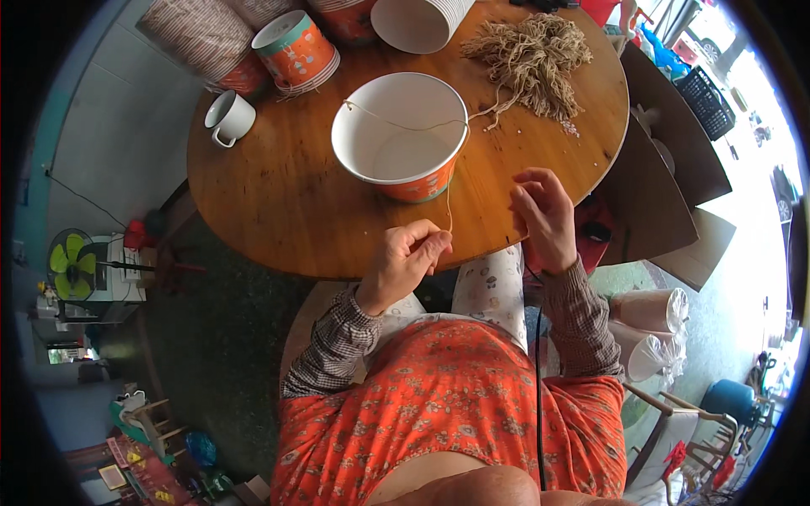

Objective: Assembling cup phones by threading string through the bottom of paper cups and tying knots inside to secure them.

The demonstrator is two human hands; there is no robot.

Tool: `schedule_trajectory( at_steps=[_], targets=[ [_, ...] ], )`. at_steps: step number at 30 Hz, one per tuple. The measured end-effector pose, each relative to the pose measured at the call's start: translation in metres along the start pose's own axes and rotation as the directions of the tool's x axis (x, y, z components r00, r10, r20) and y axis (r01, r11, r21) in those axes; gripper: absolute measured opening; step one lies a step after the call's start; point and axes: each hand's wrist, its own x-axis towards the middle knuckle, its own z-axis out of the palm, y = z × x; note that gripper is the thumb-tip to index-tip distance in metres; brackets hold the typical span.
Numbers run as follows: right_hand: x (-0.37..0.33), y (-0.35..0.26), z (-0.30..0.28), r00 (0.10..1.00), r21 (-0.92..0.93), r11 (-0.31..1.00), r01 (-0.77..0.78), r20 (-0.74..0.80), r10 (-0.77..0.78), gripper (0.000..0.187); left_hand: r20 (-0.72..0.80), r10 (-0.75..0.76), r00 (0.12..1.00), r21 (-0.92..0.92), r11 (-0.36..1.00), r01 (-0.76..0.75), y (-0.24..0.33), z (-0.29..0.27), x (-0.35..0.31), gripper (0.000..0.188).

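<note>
A white paper bucket (354, 165) with an orange patterned outside stands near the middle of the round wooden table. A thin beige string (396, 126) runs across its mouth, over the right rim and down to my left hand (403, 263). The thumb and forefinger of that hand pinch the string just in front of the bucket. At the table's front edge, right of the bucket, my right hand (547, 218) is raised with loosely curled fingers; thumb and forefinger look apart, and no held thing shows. A tangled heap of beige string (536, 63) lies behind, at the right.
An enamel mug (229, 118) stands at the table's left edge. Behind it are orange buckets (297, 52) and wrapped stacks of them (198, 38); a white nested stack (418, 24) lies on its side. Cardboard boxes (654, 190) border the table's right side. A black cord (538, 388) hangs over my front.
</note>
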Motion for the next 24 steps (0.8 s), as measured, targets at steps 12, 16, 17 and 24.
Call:
schedule_trajectory(
  at_steps=[12,16,17,24],
  targets=[
    [-0.015,-0.018,0.029,0.893,-0.187,0.93,0.316,0.39,-0.225,0.011,-0.003,0.028,1.0,0.185,0.982,-0.027,0.03,0.0,-0.004,0.03],
    [-0.021,-0.026,0.032,0.949,-0.006,0.989,0.15,0.282,-0.142,0.007,-0.101,0.051,0.994,-0.058,0.997,-0.057,0.027,0.001,-0.01,0.045],
    [-0.022,-0.028,0.031,0.947,-0.023,0.986,0.165,0.282,-0.152,0.005,-0.118,0.053,0.992,-0.074,0.995,-0.062,0.027,0.003,-0.011,0.046],
    [-0.021,-0.024,0.03,0.937,-0.085,0.968,0.237,0.284,-0.204,0.004,-0.192,0.15,0.97,0.145,0.982,-0.123,0.027,0.016,-0.007,0.031]
  ],
)
